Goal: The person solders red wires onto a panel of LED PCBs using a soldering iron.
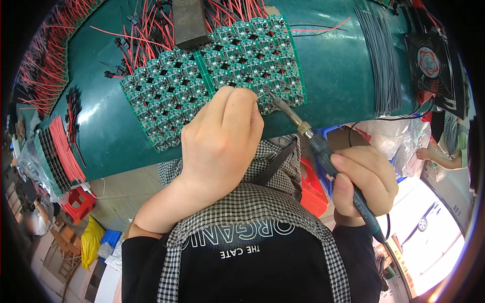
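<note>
My right hand (371, 179) is wrapped round a soldering iron (323, 149). The iron's tip touches or nearly touches the lower right part of a green circuit board panel (242, 70) made of many small round boards. Over the panel's lower edge, my left hand (222, 134) is closed in a pinch beside that tip. A thin strand seems to run from its fingertips toward the tip, but I cannot make out what it is. A second similar panel (166, 93) lies to the left, partly behind my left hand. A dark metal block (189, 25) rests on the panels' far edge.
Red and black wires with connectors (146, 35) lie behind the panels. Grey wires (381, 65) and a black fan (428, 63) are at the right of the green table (333, 76). Red wires (68, 149) lie at the left. Another person's arm (444, 159) shows at far right.
</note>
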`<state>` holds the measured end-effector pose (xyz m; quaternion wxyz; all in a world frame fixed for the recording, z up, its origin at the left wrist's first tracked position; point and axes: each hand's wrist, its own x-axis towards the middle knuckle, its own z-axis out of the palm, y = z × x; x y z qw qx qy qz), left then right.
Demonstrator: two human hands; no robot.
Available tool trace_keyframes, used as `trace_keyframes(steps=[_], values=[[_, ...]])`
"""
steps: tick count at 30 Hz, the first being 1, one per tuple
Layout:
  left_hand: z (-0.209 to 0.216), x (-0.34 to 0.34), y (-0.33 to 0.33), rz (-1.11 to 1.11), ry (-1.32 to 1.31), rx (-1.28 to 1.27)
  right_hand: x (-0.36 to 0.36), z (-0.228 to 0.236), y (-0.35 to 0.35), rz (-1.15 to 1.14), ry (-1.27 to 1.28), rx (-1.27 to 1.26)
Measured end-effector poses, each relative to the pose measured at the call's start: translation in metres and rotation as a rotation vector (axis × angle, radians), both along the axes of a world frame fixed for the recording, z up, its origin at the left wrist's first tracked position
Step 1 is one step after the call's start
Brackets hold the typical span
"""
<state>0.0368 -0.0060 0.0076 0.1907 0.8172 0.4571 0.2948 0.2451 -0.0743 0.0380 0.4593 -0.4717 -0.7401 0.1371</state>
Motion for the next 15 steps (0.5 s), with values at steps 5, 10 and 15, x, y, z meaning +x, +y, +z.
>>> trace_keyframes(steps=[5,10,15], values=[[-0.001,0.000,0.000,0.010,0.014,0.012,-0.004,0.010,-0.001,0.011,-0.054,-0.101],[0.000,0.002,-0.001,0.023,0.074,0.017,-0.010,0.013,-0.002,0.037,-0.232,-0.025],[0.001,0.003,-0.001,-0.006,0.071,0.056,-0.019,0.019,-0.005,0.030,-0.345,0.025]])
